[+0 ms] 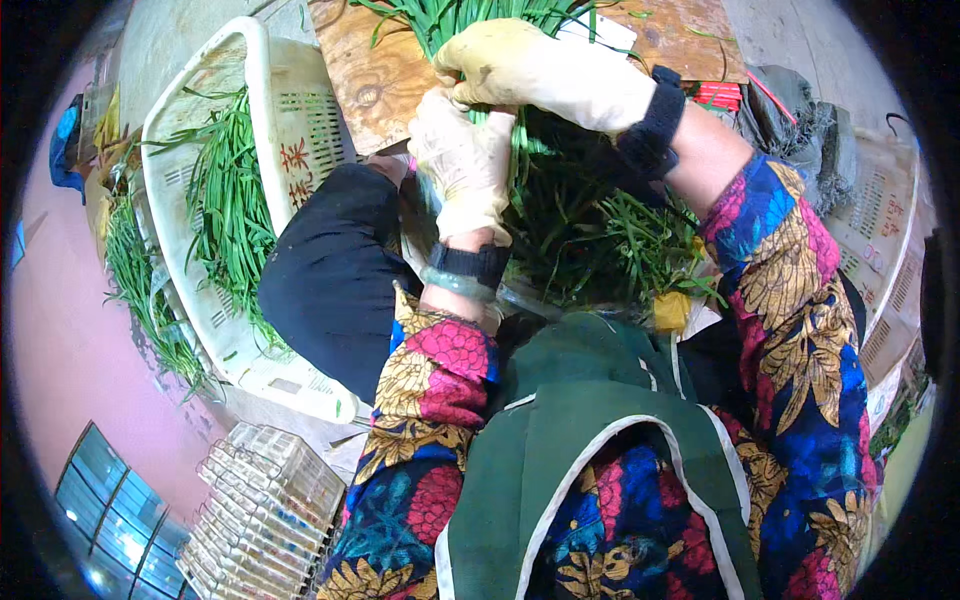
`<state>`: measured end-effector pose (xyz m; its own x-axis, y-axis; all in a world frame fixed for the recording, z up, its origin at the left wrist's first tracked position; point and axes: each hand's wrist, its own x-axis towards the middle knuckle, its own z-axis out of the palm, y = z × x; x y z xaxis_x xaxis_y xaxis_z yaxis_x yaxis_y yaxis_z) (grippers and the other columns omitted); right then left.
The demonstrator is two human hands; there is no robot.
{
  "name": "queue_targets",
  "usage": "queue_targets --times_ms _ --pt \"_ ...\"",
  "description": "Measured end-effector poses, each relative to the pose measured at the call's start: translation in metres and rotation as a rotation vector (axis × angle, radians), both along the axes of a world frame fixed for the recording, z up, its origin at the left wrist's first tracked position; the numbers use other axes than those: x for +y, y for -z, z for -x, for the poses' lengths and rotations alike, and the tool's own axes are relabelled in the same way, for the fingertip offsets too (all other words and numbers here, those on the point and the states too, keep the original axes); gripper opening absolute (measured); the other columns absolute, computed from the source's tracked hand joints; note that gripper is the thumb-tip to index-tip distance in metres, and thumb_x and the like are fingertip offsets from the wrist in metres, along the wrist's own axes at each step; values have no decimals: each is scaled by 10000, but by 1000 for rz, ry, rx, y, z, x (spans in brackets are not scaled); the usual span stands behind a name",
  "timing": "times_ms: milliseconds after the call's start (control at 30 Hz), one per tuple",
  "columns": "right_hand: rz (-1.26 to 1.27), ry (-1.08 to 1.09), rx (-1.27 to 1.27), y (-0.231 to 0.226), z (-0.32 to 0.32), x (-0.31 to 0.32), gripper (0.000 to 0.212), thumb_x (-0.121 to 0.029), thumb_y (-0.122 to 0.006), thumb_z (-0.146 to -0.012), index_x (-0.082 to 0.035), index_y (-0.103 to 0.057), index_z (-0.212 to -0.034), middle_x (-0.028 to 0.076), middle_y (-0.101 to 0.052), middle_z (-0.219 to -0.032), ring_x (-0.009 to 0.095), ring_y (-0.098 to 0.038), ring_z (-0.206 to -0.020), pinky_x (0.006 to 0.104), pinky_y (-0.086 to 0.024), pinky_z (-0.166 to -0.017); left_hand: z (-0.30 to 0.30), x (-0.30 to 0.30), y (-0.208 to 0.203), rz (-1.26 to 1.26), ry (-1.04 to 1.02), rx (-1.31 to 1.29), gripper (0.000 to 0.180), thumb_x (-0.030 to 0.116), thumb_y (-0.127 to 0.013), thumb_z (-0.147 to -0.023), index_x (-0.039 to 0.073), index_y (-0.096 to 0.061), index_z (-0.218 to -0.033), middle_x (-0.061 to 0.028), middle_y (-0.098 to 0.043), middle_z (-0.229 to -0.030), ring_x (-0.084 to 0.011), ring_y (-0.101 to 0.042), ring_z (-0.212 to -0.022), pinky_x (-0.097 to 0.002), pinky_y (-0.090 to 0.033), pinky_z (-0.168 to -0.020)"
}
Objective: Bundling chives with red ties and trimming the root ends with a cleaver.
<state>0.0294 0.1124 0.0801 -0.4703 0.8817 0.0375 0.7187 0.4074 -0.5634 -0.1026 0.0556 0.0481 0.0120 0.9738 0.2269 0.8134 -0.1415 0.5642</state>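
Both my hands wear cream gloves and meet at the edge of a wooden board (375, 80). My left hand (465, 160) is closed around the lower stems of a bunch of chives (475, 18), long flat green leaves that spread over the board. Just above it, my right hand (540, 75) curls over the same bunch, its fingers mostly turned away. Stem ends show between and below the gloves. A heap of loose green trimmings (570, 230) lies in shadow beneath my hands, between my knees.
At my left stands a white plastic crate (265, 120) with long green leaves (235, 200) inside. More greens (145, 285) lie beyond it by the pink wall. Stacked white crates (265, 490) stand at lower left. A grey woven sack (830, 150) and another crate (885, 220) are at right.
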Motion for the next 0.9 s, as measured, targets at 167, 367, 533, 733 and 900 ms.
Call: queue_targets --times_ms 167,367,533,733,900 --pt "-68 74 -54 5 -4 8 135 -191 -623 -741 -66 -611 -792 148 -627 -773 350 -628 -759 418 -499 -655 -8 8 -1 -4 34 -38 236 233 -636 -786 14 -551 -756 -156 -589 -692 -327 -563 -645 -404 -442 -633" --pt "115 118 -160 -6 -2 -4 183 -185 -656 -693 -48 -698 -807 154 -681 -810 316 -674 -781 397 -540 -660 5 9 -1 130 94 -126 220 185 -561 -874 -20 -622 -925 -164 -635 -854 -255 -579 -796 -353 -450 -763" --pt "284 142 36 -28 -23 -27 121 -152 -662 -692 -41 -678 -736 152 -660 -727 311 -674 -713 400 -530 -619 11 28 -27 391 127 -133 189 180 -604 -851 1 -641 -903 -75 -621 -824 -149 -535 -711 -291 -444 -685" --pt "98 440 254 20 -25 -54 117 -161 -613 -717 -73 -665 -776 141 -667 -802 338 -658 -732 426 -526 -620 10 51 -16 289 352 -86 119 133 -667 -839 36 -610 -877 -15 -591 -825 -114 -527 -721 -242 -431 -656" --pt "227 649 90 25 -88 -59 174 -190 -578 -731 -58 -629 -834 161 -636 -836 331 -627 -779 427 -495 -682 2 39 -22 688 208 -597 600 134 -803 -713 1 -425 -1161 -78 -555 -1011 -145 -535 -880 -268 -458 -809"
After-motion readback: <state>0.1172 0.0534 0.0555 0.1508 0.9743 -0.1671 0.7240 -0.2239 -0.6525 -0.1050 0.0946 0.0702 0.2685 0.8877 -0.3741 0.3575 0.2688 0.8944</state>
